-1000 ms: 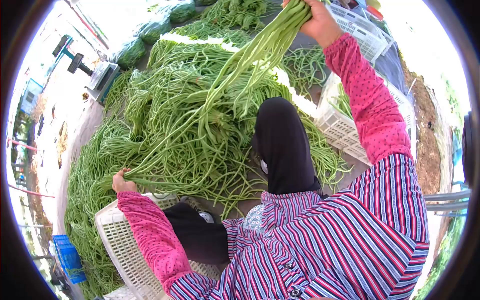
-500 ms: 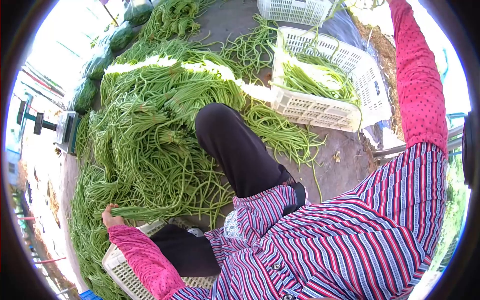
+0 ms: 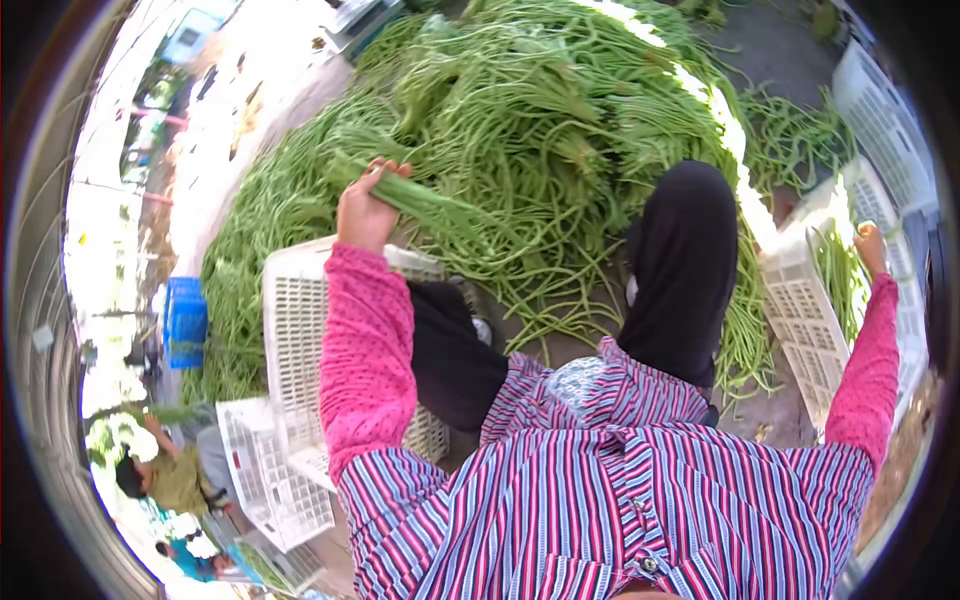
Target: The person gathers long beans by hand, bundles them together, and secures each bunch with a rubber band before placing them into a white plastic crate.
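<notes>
My left hand (image 3: 368, 205) is closed around a bundle of green long beans (image 3: 425, 200), held over the near left side of a big heap of long beans (image 3: 520, 110). The bundle's loose ends trail rightward onto the heap. At the far right, my right hand (image 3: 870, 247) is over a white plastic crate (image 3: 800, 300), beside the long beans (image 3: 838, 275) lying in it. Its fingers look curled, but whatever they hold is too small to make out.
Under my left forearm stands another white crate (image 3: 300, 330), with a further crate (image 3: 270, 470) behind it. A blue container (image 3: 185, 322) is at the left. One more white crate (image 3: 880, 120) stands upper right. Another person (image 3: 170, 475) is at the lower left.
My view has swung left and down. My right hand, out of frame before, is now at the crate of beans. My left hand still grips its bundle, now raised more clearly above the heap.
</notes>
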Demonstrator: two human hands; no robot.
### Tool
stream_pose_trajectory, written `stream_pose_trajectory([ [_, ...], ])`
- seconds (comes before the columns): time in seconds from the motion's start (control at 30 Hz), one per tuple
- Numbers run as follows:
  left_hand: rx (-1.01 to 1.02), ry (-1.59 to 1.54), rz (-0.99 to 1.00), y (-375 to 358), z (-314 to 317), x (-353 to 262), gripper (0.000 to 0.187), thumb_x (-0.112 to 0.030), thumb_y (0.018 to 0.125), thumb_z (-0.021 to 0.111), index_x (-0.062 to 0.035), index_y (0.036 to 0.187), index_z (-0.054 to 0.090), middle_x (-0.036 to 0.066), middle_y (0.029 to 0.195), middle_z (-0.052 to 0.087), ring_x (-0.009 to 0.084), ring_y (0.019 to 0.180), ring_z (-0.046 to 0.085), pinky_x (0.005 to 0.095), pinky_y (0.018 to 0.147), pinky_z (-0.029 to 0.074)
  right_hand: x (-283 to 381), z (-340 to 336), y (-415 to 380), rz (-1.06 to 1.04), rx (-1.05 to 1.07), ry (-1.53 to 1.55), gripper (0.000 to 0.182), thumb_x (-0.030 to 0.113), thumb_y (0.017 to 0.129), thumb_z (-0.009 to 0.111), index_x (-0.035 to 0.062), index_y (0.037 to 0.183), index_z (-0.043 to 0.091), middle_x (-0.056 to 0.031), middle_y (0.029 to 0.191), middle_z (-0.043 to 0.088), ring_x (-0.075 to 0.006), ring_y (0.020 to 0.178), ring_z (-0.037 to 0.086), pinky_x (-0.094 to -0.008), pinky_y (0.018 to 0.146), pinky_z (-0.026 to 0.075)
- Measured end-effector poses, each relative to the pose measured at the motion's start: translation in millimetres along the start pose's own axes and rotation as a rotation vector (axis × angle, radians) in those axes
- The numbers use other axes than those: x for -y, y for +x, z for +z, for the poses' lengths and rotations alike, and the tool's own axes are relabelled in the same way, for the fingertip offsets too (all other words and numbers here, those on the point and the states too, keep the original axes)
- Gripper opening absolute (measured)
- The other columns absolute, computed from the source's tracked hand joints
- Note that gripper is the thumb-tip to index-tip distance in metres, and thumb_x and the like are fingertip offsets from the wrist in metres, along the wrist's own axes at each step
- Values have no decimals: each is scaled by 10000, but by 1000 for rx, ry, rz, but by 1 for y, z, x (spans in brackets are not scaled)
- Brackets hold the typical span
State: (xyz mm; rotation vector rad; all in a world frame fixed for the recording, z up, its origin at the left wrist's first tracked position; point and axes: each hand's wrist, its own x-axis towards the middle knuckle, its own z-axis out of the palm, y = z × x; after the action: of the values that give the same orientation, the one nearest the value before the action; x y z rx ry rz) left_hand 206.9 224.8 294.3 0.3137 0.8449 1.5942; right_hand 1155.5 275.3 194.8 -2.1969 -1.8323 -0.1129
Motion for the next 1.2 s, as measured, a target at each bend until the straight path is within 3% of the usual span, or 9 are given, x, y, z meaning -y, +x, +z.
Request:
stream_pose_trajectory([
  [0.07, 116, 93, 10, -22, 31, -6, 171, 9, 868, 499, 30, 1035, 527, 155, 960, 586, 319, 980, 587, 461, 935, 461, 38, 3, 54, -142, 126, 213, 250, 152, 733, 624, -6, 926, 603, -140, 869, 643, -229, 826, 627, -341, 778, 477],
  [0.2, 274, 169, 31, -47, 71, -9, 209, -30, 905, 473, 29, 1103, 506, 133, 1005, 595, 339, 1086, 564, 456, 949, 463, 300, -78, 41, -402, 113, 467, 252, 151, 818, 602, -36, 986, 603, -137, 958, 665, -219, 930, 636, -320, 857, 469],
  [0.5, 459, 215, 33, -94, 142, -10, 244, -40, 889, 487, 42, 1115, 529, 177, 968, 632, 373, 1053, 584, 471, 923, 472, 626, -122, -67, -905, 598, 1056, 320, 293, 861, 617, -6, 967, 657, -94, 896, 680, -157, 811, 624, -313, 752, 498],
  [0.67, 398, 152, 91, -100, 141, -15, 250, -38, 898, 477, 46, 1131, 513, 192, 1034, 606, 359, 1092, 561, 466, 958, 457, 683, -116, -107, -957, 716, 1315, 346, 258, 790, 701, -19, 966, 591, -93, 802, 633, -170, 788, 604, -319, 743, 485],
  [0.73, 352, 74, 87, -96, 132, -15, 251, -25, 894, 470, 49, 1132, 501, 202, 1103, 572, 359, 1162, 513, 471, 994, 428, 689, -121, -122, -887, 360, 1268, 405, 216, 736, 742, -12, 994, 528, -112, 857, 615, -190, 787, 594, -336, 705, 479],
  [0.87, 323, 13, 78, -96, 126, -12, 239, -23, 895, 467, 57, 1119, 494, 216, 1117, 564, 372, 1161, 510, 475, 1003, 419, 693, -115, -131, -818, 445, 1194, 436, 204, 712, 742, -4, 1008, 500, -124, 899, 593, -230, 799, 594, -365, 676, 473],
  [0.93, 270, -18, 72, -93, 126, -11, 223, -20, 898, 459, 61, 1102, 491, 227, 1123, 561, 392, 1160, 503, 483, 1014, 406, 696, -108, -134, -822, 32, 1112, 338, 170, 727, 711, 12, 947, 510, -121, 831, 568, -278, 789, 594, -381, 666, 471],
  [1.03, 238, -40, 71, -91, 124, -9, 208, -16, 900, 448, 67, 1086, 490, 230, 1124, 560, 408, 1158, 499, 485, 1018, 401, 692, -105, -129, -1012, -35, 970, 257, 153, 748, 680, 24, 908, 526, -120, 788, 551, -316, 759, 591, -385, 653, 474],
  [1.2, 202, -64, -4, -85, 122, -10, 197, -9, 900, 438, 72, 1072, 489, 224, 1103, 564, 401, 1148, 507, 490, 1010, 407, 688, -104, -131, -956, 224, 1036, 169, 141, 778, 640, 4, 823, 550, -138, 720, 581, -317, 643, 587, -375, 586, 464],
])
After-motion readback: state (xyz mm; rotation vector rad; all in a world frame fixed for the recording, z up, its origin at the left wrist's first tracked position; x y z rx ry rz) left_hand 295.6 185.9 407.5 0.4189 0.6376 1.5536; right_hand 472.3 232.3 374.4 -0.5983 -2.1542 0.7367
